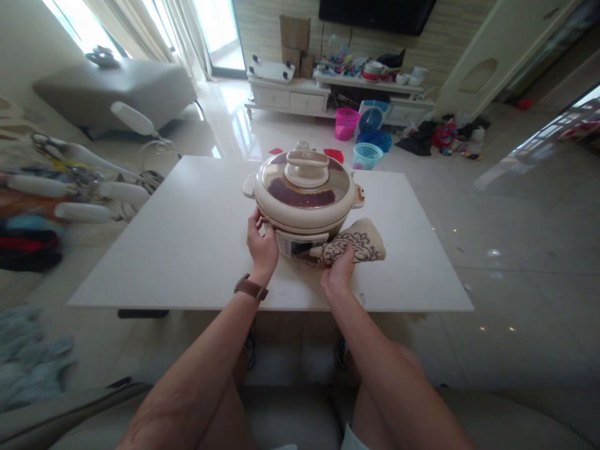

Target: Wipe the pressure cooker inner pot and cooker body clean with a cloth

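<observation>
A cream electric cooking pot (300, 220) stands on the white table (187, 250). Its domed glass lid (276, 179) is on, with a cream handle (307, 165) on top and a dark brown patch showing through the glass. My left hand (262, 247), a brown-strapped watch (251, 287) on its wrist, rests against the pot's left side, thumb and fingers apart. In my right hand (340, 269) is a beige cloth with a dark floral pattern (360, 240), pressed at the pot's lower front right, beside the control panel (295, 245). My right fingertips are hidden under the cloth.
Beyond the table, a pink basket (347, 124) and a turquoise basket (367, 155) stand on the tiled floor. A low white cabinet (290, 100) bears boxes and clutter. At the left are a grey covered piece of furniture (122, 94) and a white-armed rack (94, 190).
</observation>
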Tool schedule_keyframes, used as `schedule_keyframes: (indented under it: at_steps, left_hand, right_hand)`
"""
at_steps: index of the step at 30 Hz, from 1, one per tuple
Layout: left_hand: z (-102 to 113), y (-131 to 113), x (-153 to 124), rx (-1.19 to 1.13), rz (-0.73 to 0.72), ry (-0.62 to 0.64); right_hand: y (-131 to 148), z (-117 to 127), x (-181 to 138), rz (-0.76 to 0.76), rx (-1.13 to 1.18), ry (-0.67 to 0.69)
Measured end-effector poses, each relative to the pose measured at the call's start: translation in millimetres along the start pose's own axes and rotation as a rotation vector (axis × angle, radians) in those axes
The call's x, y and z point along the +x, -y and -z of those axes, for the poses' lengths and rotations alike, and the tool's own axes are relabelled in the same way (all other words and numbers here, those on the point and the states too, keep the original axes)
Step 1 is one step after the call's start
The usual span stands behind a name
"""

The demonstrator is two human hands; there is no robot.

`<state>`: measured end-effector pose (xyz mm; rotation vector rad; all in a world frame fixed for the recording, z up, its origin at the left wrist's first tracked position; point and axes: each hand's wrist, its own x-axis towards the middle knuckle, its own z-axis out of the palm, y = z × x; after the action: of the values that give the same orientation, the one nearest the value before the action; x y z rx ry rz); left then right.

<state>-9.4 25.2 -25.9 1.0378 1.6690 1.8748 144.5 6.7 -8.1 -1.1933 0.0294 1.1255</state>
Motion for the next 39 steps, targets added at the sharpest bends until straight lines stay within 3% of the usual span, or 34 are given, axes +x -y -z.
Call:
schedule_keyframes:
  at_steps: [8,14,20,39]
  left_hand:
    - [0.9,-1.9,2.2,-0.022,-0.011,0.006]
    - [0.2,-3.4,2.7,-0.027,0.021,0.013]
    - [-0.8,-3.2,1.8,-0.026,0.001,0.006]
    - [0.7,-3.1,1.9,-0.036,0.015,0.018]
  right_hand:
    - [-1.6,0.4,3.2,-0.086,0.013,-0.022]
    - [25.1,-9.1,-21.6,0.070,0.104,0.075]
    - [32.7,-14.7,-31.9,0.109,0.113,0.104]
    - [1.6,1.0,18.9,-0.044,-0.047,-0.020]
